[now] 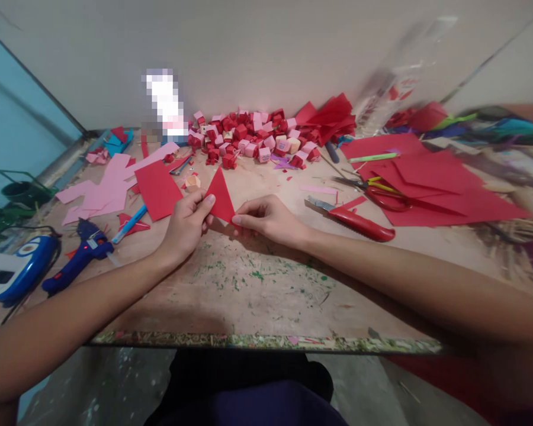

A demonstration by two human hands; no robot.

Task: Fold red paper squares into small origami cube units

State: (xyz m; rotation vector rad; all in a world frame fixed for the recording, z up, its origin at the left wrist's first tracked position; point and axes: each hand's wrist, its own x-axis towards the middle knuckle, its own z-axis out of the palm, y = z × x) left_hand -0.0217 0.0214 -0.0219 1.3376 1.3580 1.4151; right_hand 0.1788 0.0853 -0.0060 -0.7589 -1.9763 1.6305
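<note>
A small red paper triangle is held upright above the middle of the worn wooden table. My left hand pinches its left edge with thumb and fingers. My right hand pinches its lower right corner. Both hands are closed on the paper, just above the tabletop.
A heap of small red and pink paper cubes lies at the back. Red sheets, scissors and a red-handled cutter lie right. Pink paper, a red sheet, a blue glue gun and a blue pen lie left.
</note>
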